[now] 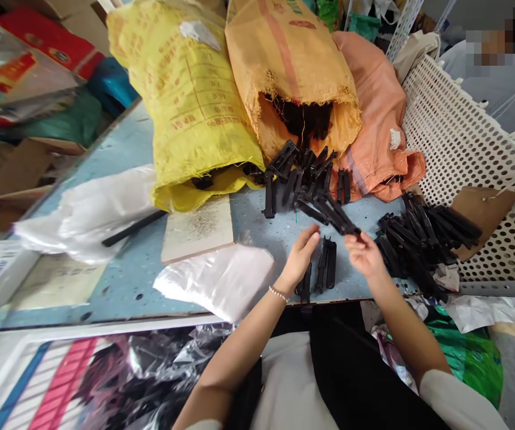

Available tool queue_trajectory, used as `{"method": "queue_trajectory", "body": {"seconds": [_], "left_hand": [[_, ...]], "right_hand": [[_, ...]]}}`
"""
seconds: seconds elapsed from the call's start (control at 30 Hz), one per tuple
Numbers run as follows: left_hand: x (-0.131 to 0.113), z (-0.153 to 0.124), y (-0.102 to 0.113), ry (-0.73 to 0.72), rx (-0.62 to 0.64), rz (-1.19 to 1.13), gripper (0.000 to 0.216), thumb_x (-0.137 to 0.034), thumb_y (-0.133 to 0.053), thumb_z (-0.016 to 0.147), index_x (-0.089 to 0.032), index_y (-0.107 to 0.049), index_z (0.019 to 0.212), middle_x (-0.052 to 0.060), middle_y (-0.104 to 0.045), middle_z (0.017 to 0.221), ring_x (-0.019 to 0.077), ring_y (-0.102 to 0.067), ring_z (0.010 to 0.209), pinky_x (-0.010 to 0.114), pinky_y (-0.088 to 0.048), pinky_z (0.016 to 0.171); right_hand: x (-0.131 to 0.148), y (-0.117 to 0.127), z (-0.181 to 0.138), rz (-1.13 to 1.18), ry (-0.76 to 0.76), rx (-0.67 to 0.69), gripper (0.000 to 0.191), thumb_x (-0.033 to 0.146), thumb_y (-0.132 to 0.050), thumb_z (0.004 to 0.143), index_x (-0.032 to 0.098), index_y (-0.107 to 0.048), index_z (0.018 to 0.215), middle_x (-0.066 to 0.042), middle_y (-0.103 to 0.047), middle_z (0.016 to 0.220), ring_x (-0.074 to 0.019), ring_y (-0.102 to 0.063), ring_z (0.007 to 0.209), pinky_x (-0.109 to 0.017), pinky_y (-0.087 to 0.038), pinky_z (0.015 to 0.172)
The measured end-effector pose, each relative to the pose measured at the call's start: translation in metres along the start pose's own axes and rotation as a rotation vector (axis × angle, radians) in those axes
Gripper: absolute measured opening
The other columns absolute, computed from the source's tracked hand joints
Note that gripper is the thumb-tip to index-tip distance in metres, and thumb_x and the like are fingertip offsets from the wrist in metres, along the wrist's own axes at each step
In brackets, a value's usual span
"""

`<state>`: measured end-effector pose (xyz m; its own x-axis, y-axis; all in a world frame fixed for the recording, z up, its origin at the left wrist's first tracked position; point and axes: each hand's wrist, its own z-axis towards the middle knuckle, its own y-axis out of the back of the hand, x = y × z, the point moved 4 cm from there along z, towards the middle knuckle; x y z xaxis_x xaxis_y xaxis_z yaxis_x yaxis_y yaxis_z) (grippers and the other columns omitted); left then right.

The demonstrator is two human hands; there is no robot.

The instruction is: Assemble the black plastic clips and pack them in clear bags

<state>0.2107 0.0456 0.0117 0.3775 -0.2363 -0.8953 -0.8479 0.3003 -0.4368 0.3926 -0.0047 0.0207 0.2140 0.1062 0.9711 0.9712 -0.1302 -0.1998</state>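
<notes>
My right hand (365, 255) pinches the near end of a long, narrow black plastic piece (336, 215), which slants up and left. It may be more than one piece; overlap with the pile behind hides this. My left hand (301, 257), with a beaded bracelet at its wrist, is a little to the left, fingers stretched out and nothing visible in it. Between my hands, a few similar black pieces (325, 266) lie near the table's front edge. Beyond them a loose pile of black pieces (302, 173) spreads before an orange-yellow woven sack (293, 54), whose open mouth shows more.
Another heap of black pieces (419, 239) lies right, by a white perforated basket (468, 155). A yellow sack (195, 101) and an orange sack (374, 113) stand behind. White plastic bags (219, 280) and a pale board (199, 230) are left. A person (499, 83) is far right.
</notes>
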Motion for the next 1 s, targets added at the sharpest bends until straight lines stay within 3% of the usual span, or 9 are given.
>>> {"method": "queue_trajectory", "body": {"seconds": [0.1,0.2,0.27,0.37,0.47,0.53,0.7,0.9,1.0], "left_hand": [[-0.003,0.008,-0.021,0.198,0.154,-0.439,0.058,-0.064,-0.073,0.077,-0.018,-0.067,0.112,0.011,-0.069,0.12,0.0274,-0.063,0.116,0.043,-0.048,0.103],[-0.012,-0.004,-0.022,0.23,0.219,-0.439,0.061,-0.069,-0.071,0.076,-0.017,-0.065,0.107,0.009,-0.072,0.104,0.0249,-0.069,0.098,0.039,-0.054,0.089],[-0.019,-0.018,-0.016,0.218,0.221,-0.303,0.06,-0.067,-0.073,0.075,-0.017,-0.063,0.105,0.006,-0.071,0.091,0.0207,-0.069,0.084,0.033,-0.055,0.077],[-0.028,-0.038,-0.011,0.223,0.204,-0.109,0.054,-0.062,-0.077,0.075,-0.017,-0.058,0.099,-0.001,-0.065,0.07,0.0134,-0.061,0.062,0.025,-0.049,0.059],[-0.028,-0.054,-0.014,0.322,0.21,-0.047,0.053,-0.065,-0.071,0.078,-0.017,-0.054,0.091,-0.003,-0.058,0.06,0.0101,-0.051,0.049,0.022,-0.041,0.047],[-0.027,-0.062,-0.017,0.361,0.194,-0.043,0.053,-0.067,-0.07,0.078,-0.017,-0.052,0.089,-0.004,-0.056,0.061,0.0096,-0.051,0.047,0.022,-0.041,0.045],[-0.028,-0.064,-0.009,0.33,0.069,-0.044,0.054,-0.066,-0.073,0.075,-0.018,-0.055,0.09,-0.003,-0.058,0.067,0.0093,-0.051,0.047,0.023,-0.042,0.044],[-0.035,-0.053,0.009,0.229,-0.092,-0.014,0.05,-0.06,-0.07,0.081,-0.016,-0.063,0.101,-0.001,-0.061,0.07,0.0111,-0.055,0.057,0.023,-0.045,0.052],[-0.034,-0.053,0.015,0.126,-0.149,0.048,0.052,-0.061,-0.067,0.083,-0.019,-0.059,0.114,0.001,-0.063,0.082,0.0107,-0.057,0.06,0.023,-0.047,0.055]], "right_hand": [[-0.029,-0.031,-0.037,0.302,-0.239,0.211,0.037,0.058,-0.055,0.093,0.021,-0.057,0.089,0.001,-0.054,0.077,-0.0071,-0.041,0.051,-0.015,-0.034,0.035],[-0.025,-0.036,-0.047,-0.014,-0.307,0.249,0.036,0.054,-0.053,0.096,0.019,-0.061,0.104,-0.002,-0.062,0.081,-0.0104,-0.052,0.054,-0.022,-0.045,0.044],[0.002,-0.029,-0.041,-0.406,-0.106,0.113,0.037,0.05,-0.049,0.1,0.02,-0.06,0.118,-0.005,-0.066,0.09,-0.0145,-0.059,0.063,-0.03,-0.052,0.056],[0.055,-0.034,-0.029,-0.972,0.427,-0.03,0.037,0.047,-0.05,0.101,0.022,-0.058,0.127,-0.01,-0.066,0.105,-0.0206,-0.062,0.081,-0.038,-0.054,0.074],[0.076,-0.054,-0.016,-1.306,0.818,0.094,0.024,0.042,-0.056,0.099,0.021,-0.064,0.11,-0.009,-0.067,0.095,-0.0229,-0.061,0.083,-0.037,-0.05,0.073],[0.075,-0.062,-0.004,-1.354,0.892,0.162,0.023,0.038,-0.051,0.102,0.022,-0.064,0.095,-0.006,-0.065,0.082,-0.0211,-0.059,0.076,-0.033,-0.047,0.067],[0.066,-0.064,0.002,-1.129,0.675,0.077,0.038,0.043,-0.032,0.107,0.023,-0.059,0.09,-0.003,-0.063,0.078,-0.018,-0.057,0.071,-0.031,-0.044,0.067],[0.032,-0.096,-0.056,-1.09,0.567,0.4,0.043,0.064,-0.053,0.093,0.023,-0.059,0.08,-0.007,-0.061,0.079,-0.0225,-0.056,0.075,-0.036,-0.044,0.07],[0.011,-0.105,-0.068,-0.94,0.302,0.418,0.041,0.055,-0.046,0.1,0.023,-0.056,0.076,-0.004,-0.06,0.072,-0.0193,-0.055,0.067,-0.033,-0.043,0.064]]}}
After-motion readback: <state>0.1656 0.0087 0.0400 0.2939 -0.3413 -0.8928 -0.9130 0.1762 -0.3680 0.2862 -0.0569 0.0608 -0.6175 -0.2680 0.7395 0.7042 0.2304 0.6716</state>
